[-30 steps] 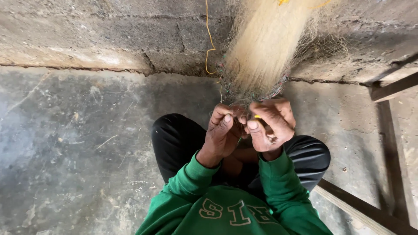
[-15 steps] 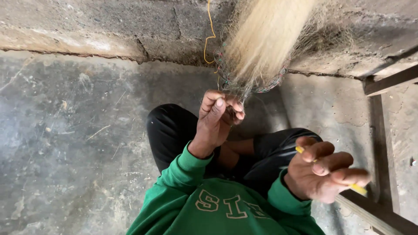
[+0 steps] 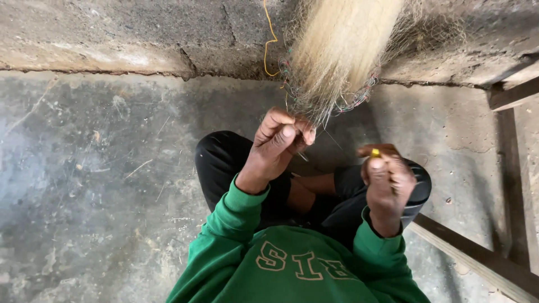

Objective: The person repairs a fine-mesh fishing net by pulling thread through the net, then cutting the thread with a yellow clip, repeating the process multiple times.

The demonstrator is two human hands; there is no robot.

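Concrete floor (image 3: 101, 185) and rough block wall (image 3: 140, 33) behind hanging net (image 3: 337, 62).

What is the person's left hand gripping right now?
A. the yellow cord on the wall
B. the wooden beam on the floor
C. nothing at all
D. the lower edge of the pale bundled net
D: the left hand is closed on the bottom edge of the pale net bundle, while the right hand holds a small yellow tool apart from it.

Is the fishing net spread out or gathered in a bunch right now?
Gathered. The fishing net hangs as one dense pale bunch, its lower edge pinched in the left hand. The right hand holds a small yellow tool apart from it.
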